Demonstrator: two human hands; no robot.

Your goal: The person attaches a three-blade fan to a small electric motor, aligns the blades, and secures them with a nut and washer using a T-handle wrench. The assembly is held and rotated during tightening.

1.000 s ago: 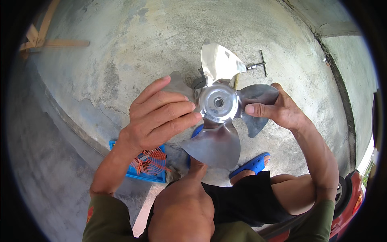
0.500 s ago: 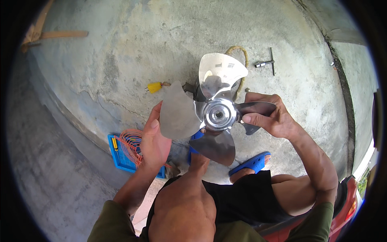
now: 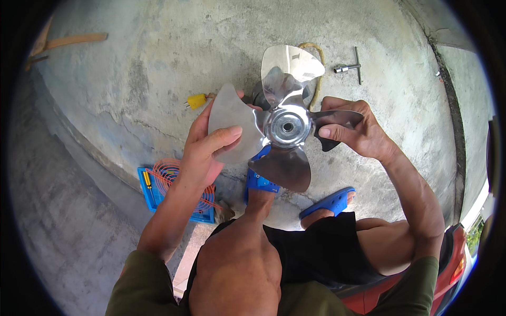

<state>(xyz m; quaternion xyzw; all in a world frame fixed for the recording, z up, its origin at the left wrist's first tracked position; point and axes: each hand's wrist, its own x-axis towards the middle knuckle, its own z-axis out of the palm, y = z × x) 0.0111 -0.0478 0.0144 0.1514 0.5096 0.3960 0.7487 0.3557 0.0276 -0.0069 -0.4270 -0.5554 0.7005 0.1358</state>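
A shiny metal fan blade [image 3: 287,126] with broad petals and a round hub is held up in front of me, its hub facing me. My left hand [image 3: 208,139] grips the left petal, thumb lying across its face and fingers behind it. On the other side my right hand [image 3: 358,129] pinches the right petal between thumb and fingers. Behind the blade, mostly hidden, is a dark object that may be a motor. A yellow plug [image 3: 196,101] lies on the floor beside my left fingers, and a yellowish cord [image 3: 319,58] curves out behind the top petal.
A T-shaped socket wrench [image 3: 349,67] lies on the concrete floor at the far right. Left of my leg, a blue tray [image 3: 153,197] holds an orange wire fan guard [image 3: 167,174] and a yellow screwdriver [image 3: 147,180]. My feet wear blue clogs [image 3: 329,203]. A red vehicle [image 3: 363,303] stands behind right.
The fan blade has moved up and away from me with both hands. My left thumb, earlier at the petal's edge, now presses on its face; the left hand has closed on it.
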